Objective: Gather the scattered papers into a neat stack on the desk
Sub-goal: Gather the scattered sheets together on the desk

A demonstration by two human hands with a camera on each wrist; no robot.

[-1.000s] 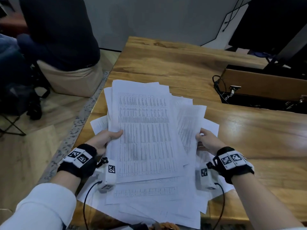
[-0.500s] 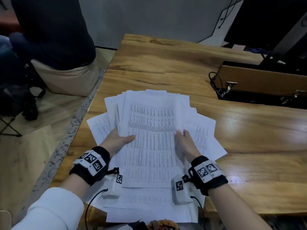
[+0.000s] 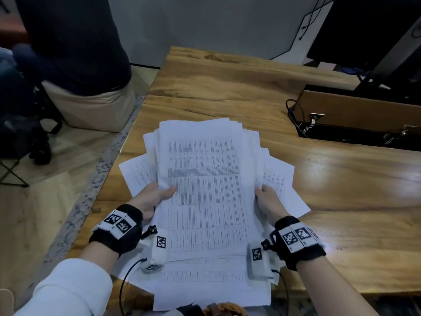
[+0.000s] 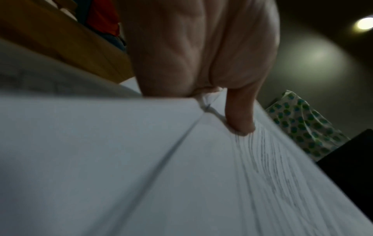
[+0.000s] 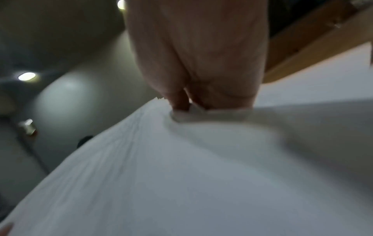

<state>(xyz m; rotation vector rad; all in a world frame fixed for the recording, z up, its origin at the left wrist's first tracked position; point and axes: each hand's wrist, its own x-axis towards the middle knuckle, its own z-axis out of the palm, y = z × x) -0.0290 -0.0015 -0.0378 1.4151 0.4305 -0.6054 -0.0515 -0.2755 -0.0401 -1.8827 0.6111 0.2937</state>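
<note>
Head view: the papers (image 3: 205, 190) are gripped at both sides by the left hand (image 3: 152, 197) and right hand (image 3: 268, 201), fingers closed on them; the edges should be tapped even on the tabletop (image 3: 227, 87) next.

**Thumb pins a sheaf of printed sheets**

Seen from the wrist, the left hand (image 4: 201, 47) fills the top centre, its thumb (image 4: 240, 115) pressing down on the top sheet of the papers (image 4: 161, 175), which buckle slightly at the tip. The white sheets spread across the whole near part of the view, a dark fold line running from the hand toward the near edge, blurred rows of print to the right. At far left lies the wooden surface (image 4: 60, 39). To the right are a dotted cloth (image 4: 300, 126) and a ceiling light (image 4: 363, 25).
</note>
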